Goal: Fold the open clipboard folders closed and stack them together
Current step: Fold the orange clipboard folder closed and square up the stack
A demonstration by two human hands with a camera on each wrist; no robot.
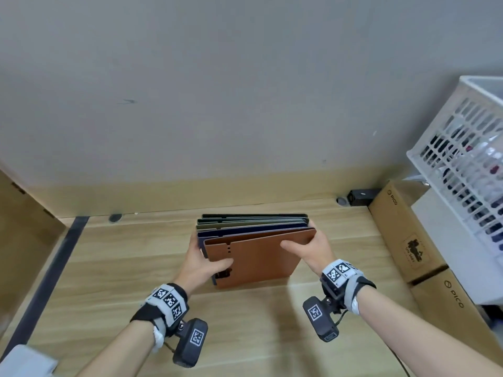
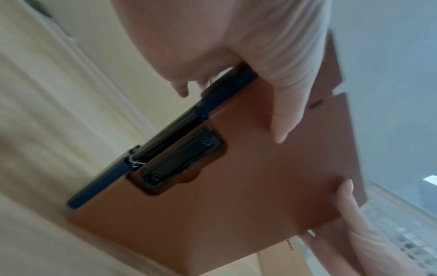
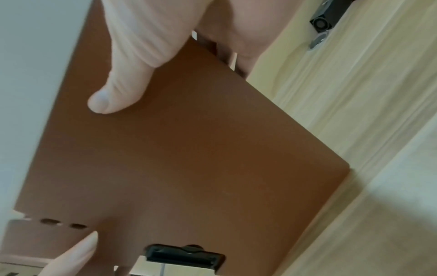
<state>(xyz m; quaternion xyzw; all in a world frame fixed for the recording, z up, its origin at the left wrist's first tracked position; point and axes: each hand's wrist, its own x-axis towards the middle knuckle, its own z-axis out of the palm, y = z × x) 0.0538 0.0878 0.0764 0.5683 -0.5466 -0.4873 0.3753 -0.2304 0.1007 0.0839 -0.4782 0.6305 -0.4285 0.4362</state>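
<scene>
A bundle of several closed clipboard folders [image 1: 255,240] stands tilted on its lower edge on the wooden table [image 1: 109,281]. A brown folder [image 1: 261,262] faces me, with navy, olive and dark ones behind it. My left hand [image 1: 206,263] grips the bundle's left side, thumb on the brown cover near the black clip [image 1: 223,274]. My right hand [image 1: 307,246] grips the upper right corner, thumb on the cover, fingers behind. In the left wrist view the brown folder [image 2: 236,177] and its clip [image 2: 182,160] fill the frame; the right wrist view shows the brown folder [image 3: 189,149] under my thumb.
Cardboard boxes [image 1: 402,235] line the table's right side, with a white plastic basket [image 1: 462,164] above them. A small black device [image 1: 362,197] sits at the back right corner. A grey wall rises behind the table. A cardboard panel [image 1: 21,227] stands at the left.
</scene>
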